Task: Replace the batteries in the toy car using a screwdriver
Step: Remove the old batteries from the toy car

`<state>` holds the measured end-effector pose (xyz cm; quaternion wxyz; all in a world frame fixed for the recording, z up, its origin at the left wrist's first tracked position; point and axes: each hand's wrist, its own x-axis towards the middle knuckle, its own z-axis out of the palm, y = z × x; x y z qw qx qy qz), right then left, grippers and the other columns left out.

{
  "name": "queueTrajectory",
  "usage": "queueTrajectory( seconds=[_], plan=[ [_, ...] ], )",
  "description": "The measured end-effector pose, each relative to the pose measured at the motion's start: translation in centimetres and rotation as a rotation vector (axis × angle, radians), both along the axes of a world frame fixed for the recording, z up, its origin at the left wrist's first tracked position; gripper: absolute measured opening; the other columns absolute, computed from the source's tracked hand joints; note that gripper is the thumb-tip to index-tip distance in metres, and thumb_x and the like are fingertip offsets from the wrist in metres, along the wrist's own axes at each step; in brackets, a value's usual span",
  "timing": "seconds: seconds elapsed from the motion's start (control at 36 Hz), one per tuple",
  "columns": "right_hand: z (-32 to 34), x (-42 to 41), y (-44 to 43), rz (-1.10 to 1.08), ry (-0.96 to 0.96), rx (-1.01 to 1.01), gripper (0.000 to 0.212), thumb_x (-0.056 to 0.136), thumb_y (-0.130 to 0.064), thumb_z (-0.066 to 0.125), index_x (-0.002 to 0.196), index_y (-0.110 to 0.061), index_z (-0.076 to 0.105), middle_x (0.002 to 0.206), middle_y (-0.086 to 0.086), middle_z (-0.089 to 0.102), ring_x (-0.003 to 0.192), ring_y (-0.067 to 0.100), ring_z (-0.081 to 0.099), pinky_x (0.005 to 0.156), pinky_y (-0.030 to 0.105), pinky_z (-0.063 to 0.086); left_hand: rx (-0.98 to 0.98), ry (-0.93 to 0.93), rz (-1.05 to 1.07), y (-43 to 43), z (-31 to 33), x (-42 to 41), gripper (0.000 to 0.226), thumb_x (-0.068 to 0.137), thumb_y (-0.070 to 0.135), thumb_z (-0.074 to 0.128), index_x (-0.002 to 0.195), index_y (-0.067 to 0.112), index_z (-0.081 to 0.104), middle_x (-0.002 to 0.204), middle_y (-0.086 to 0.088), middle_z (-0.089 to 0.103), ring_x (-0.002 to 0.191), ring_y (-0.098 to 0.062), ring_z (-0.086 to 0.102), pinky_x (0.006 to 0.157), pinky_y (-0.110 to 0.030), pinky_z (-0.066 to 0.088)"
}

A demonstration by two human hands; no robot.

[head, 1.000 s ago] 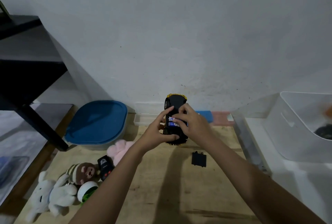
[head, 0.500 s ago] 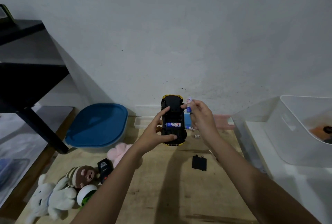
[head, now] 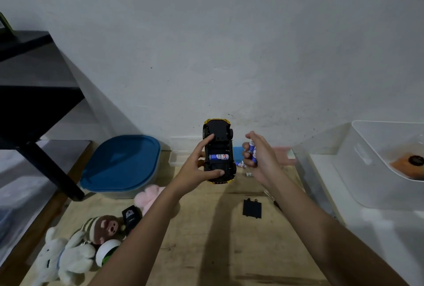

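At about seven o'clock from the toy car (head: 219,134), far left, a white plush rabbit (head: 62,260) lies on the wooden table (head: 206,251). A brown plush bear (head: 103,228) touches it, and a black remote control (head: 131,217) sits just beside the bear. A container with a blue lid (head: 121,162) sits at nine o'clock from the car, with a pink plush toy (head: 149,196) at its near edge.

The left hand (head: 195,171) grips the car, which is turned black underside up. The thumb curls over the near end and the index finger rests on the far part. The battery bay is open, and one blue-and-white battery (head: 219,156) lies crosswise in it.

At three o'clock from the car, and apart from it, the right hand (head: 266,162) curls its fingers round several blue-and-white batteries (head: 252,149). Two loose cells (head: 241,165) lie on the table at four o'clock from the car. The black battery cover (head: 252,208) lies flat at five o'clock. Far right stands a white plastic bin (head: 367,171).
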<state>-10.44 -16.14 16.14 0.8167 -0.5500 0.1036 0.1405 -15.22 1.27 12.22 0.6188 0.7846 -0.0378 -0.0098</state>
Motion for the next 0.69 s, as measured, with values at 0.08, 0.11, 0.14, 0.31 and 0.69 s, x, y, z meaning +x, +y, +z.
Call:
queueTrajectory(
  seconds=[0.08, 0.11, 0.14, 0.31, 0.69],
  plan=[
    [0.0, -0.1, -0.3, -0.045, 0.104, -0.013, 0.024, 0.095, -0.021, 0.044, 0.073, -0.014, 0.043, 0.057, 0.001, 0.041, 0.035, 0.006, 0.04, 0.029, 0.015, 0.021, -0.028, -0.011, 0.022, -0.2, 0.2, -0.1, 0.087, 0.074, 0.01, 0.078, 0.135, 0.049, 0.029, 0.126, 0.021, 0.044, 0.112, 0.001, 0.046, 0.077, -0.004, 0.045],
    [-0.1, -0.2, -0.3, -0.048, 0.113, -0.034, 0.025, 0.093, -0.018, 0.044, 0.069, -0.014, 0.042, 0.057, 0.001, 0.042, 0.033, 0.005, 0.04, 0.028, 0.015, 0.02, -0.033, -0.017, 0.031, -0.3, 0.2, -0.2, 0.087, 0.074, 0.009, 0.077, 0.135, 0.048, 0.029, 0.125, 0.021, 0.044, 0.11, 0.001, 0.047, 0.075, -0.003, 0.044],
    [-0.1, -0.4, -0.4, -0.041, 0.103, -0.09, 0.024, 0.091, -0.015, 0.044, 0.067, -0.014, 0.043, 0.058, 0.002, 0.043, 0.033, 0.005, 0.039, 0.028, 0.016, 0.02, -0.038, -0.021, 0.041, -0.5, 0.3, -0.2, 0.087, 0.075, 0.008, 0.077, 0.136, 0.046, 0.029, 0.124, 0.021, 0.044, 0.107, 0.002, 0.048, 0.074, -0.003, 0.044],
    [1.2, -1.8, 0.7, 0.134, -0.168, -0.528, 0.018, 0.09, -0.012, 0.047, 0.088, -0.008, 0.065, 0.054, 0.002, 0.044, 0.03, 0.003, 0.033, 0.031, 0.014, 0.025, -0.056, -0.069, 0.088, -1.3, 0.6, -0.2, 0.086, 0.075, 0.002, 0.075, 0.135, 0.044, 0.031, 0.119, 0.025, 0.048, 0.096, 0.004, 0.055, 0.076, -0.012, 0.049],
    [1.3, -2.4, 1.4, 0.055, -0.284, -0.606, 0.023, 0.092, -0.013, 0.048, 0.094, 0.0, 0.068, 0.051, 0.003, 0.048, 0.031, 0.002, 0.037, 0.033, 0.013, 0.027, -0.079, -0.135, 0.166, -2.5, 0.9, -0.3, 0.09, 0.073, 0.005, 0.076, 0.133, 0.057, 0.032, 0.132, 0.007, 0.047, 0.11, -0.017, 0.057, 0.085, -0.038, 0.056]
  ],
)
